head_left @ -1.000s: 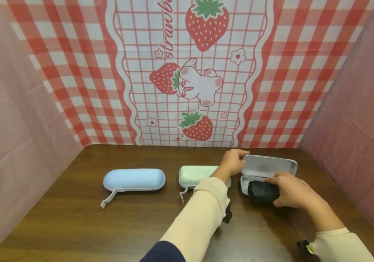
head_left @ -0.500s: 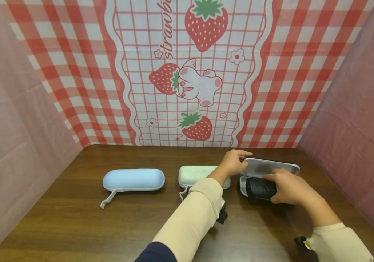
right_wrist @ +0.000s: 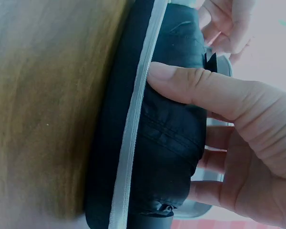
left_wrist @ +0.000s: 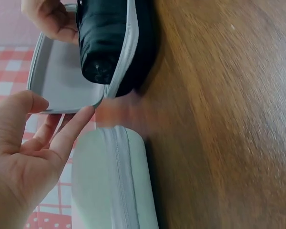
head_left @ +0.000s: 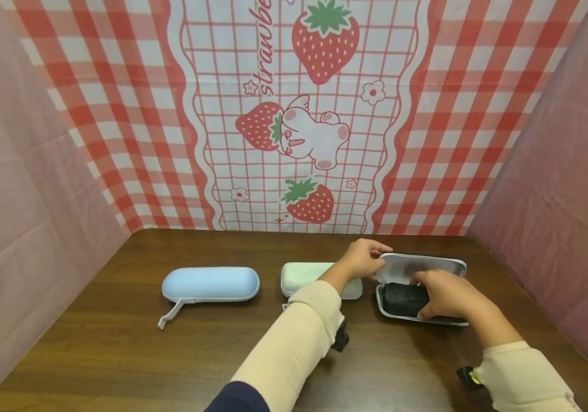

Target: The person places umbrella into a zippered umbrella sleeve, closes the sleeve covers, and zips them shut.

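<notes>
At the right of the table in the head view, a black hard case point(head_left: 392, 315) with a light zip edge lies open, its grey-lined lid point(head_left: 399, 266) raised at the back. A compact black folded umbrella point(head_left: 402, 298) sits in the case's base. My right hand point(head_left: 445, 294) grips the umbrella from above; in the right wrist view the thumb point(right_wrist: 181, 83) lies along the fabric by the zip, with the other fingers on the far side. My left hand point(head_left: 360, 258) pinches the lid's left end, thumb inside and fingers outside, as the left wrist view shows.
A pale green zipped case point(head_left: 304, 276) lies shut just left of the open one, partly behind my left forearm. Farther left is a light blue case point(head_left: 211, 283) with a strap. A checked strawberry cloth point(head_left: 304, 137) hangs behind the brown table point(head_left: 170, 366).
My right hand has moved the umbrella slightly left and settled it lower into the case's base. The lid has shifted in my left hand, and the case's front rim now shows before the umbrella.
</notes>
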`<state>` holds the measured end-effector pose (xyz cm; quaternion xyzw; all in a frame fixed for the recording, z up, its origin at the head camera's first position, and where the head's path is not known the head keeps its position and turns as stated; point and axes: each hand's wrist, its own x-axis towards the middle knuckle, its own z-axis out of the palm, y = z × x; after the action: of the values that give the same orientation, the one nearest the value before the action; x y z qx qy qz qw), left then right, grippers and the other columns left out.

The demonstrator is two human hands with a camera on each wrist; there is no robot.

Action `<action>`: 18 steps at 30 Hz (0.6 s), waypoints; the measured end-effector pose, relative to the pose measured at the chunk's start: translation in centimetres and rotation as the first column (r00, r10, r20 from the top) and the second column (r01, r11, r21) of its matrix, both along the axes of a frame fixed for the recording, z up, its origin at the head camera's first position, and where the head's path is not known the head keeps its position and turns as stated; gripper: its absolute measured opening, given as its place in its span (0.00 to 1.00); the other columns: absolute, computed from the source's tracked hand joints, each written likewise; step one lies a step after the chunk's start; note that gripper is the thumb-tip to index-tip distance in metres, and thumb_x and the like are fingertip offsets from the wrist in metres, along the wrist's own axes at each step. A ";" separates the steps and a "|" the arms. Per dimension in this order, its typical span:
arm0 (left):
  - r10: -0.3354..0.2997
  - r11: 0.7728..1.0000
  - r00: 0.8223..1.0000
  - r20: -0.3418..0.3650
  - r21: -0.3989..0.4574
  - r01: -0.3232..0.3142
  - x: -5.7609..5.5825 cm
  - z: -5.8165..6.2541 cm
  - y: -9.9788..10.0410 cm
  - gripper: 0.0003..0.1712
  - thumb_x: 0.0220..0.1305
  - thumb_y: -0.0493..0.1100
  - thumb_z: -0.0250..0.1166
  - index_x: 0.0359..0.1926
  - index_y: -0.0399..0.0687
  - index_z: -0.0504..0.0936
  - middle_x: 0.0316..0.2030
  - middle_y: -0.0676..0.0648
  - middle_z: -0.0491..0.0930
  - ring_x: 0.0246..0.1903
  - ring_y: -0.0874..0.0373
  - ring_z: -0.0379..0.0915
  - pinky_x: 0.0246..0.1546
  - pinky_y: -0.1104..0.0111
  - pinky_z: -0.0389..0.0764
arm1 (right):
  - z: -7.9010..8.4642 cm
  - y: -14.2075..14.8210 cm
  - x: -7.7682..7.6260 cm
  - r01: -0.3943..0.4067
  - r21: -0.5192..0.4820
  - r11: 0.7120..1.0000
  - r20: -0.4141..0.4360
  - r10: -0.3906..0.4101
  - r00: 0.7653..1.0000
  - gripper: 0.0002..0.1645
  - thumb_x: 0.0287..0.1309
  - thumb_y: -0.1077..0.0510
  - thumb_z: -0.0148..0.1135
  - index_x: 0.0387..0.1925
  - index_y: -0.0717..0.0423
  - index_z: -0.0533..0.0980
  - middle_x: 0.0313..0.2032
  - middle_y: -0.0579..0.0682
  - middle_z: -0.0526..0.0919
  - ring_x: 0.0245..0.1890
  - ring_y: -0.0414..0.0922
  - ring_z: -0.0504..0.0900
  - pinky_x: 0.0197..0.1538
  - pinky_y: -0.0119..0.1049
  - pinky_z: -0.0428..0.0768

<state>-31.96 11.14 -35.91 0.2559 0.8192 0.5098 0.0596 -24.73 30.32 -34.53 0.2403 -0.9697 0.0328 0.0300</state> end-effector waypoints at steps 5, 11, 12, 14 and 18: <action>-0.018 0.999 0.999 0.032 0.032 0.017 -0.2 -0.3 -0.4 0.18 0.54 0.32 0.57 0.45 0.52 0.80 0.41 0.45 0.77 0.24 0.51 0.78 0.21 0.63 0.78 | -0.3 0.4 -0.1 -0.053 -0.051 0.997 0.017 0.054 0.998 0.34 0.20 0.46 0.75 0.35 0.57 0.76 0.31 0.45 0.79 0.32 0.45 0.76 0.36 0.43 0.73; -0.019 0.999 0.999 0.036 0.034 0.017 -0.2 -0.3 -0.4 0.19 0.53 0.32 0.57 0.45 0.51 0.80 0.41 0.45 0.77 0.22 0.49 0.78 0.21 0.63 0.78 | -0.2 1.0 0.2 -0.099 -0.073 0.992 0.023 0.100 0.995 0.31 0.24 0.48 0.75 0.36 0.58 0.76 0.34 0.46 0.79 0.35 0.48 0.76 0.38 0.45 0.73; -0.020 0.999 0.999 0.038 0.030 0.019 -0.1 -0.3 -0.4 0.19 0.54 0.32 0.57 0.46 0.51 0.80 0.42 0.45 0.77 0.22 0.48 0.78 0.22 0.62 0.78 | -0.1 1.2 0.3 -0.097 -0.081 0.992 0.030 0.099 0.995 0.31 0.25 0.49 0.75 0.36 0.59 0.76 0.34 0.47 0.79 0.35 0.49 0.76 0.38 0.45 0.73; -0.023 1.000 0.999 0.037 0.021 0.022 0.0 -0.2 -0.4 0.19 0.54 0.32 0.57 0.47 0.51 0.79 0.42 0.45 0.77 0.22 0.48 0.78 0.23 0.62 0.78 | 0.1 1.6 0.6 -0.071 -0.095 0.993 0.043 0.075 0.996 0.29 0.27 0.51 0.74 0.36 0.59 0.76 0.34 0.48 0.78 0.35 0.50 0.76 0.37 0.45 0.74; -0.025 1.000 0.999 0.028 0.011 0.025 0.2 -0.1 -0.5 0.19 0.54 0.32 0.57 0.47 0.51 0.79 0.43 0.45 0.77 0.21 0.48 0.78 0.24 0.61 0.78 | 0.4 2.6 1.2 -0.033 -0.139 0.990 0.030 0.038 0.999 0.26 0.30 0.54 0.73 0.36 0.60 0.77 0.34 0.51 0.78 0.32 0.50 0.77 0.33 0.44 0.75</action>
<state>-31.75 10.63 -36.01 0.2594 0.8122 0.5170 0.0760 -23.48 32.93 -34.09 0.2544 -0.9610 0.1044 0.0303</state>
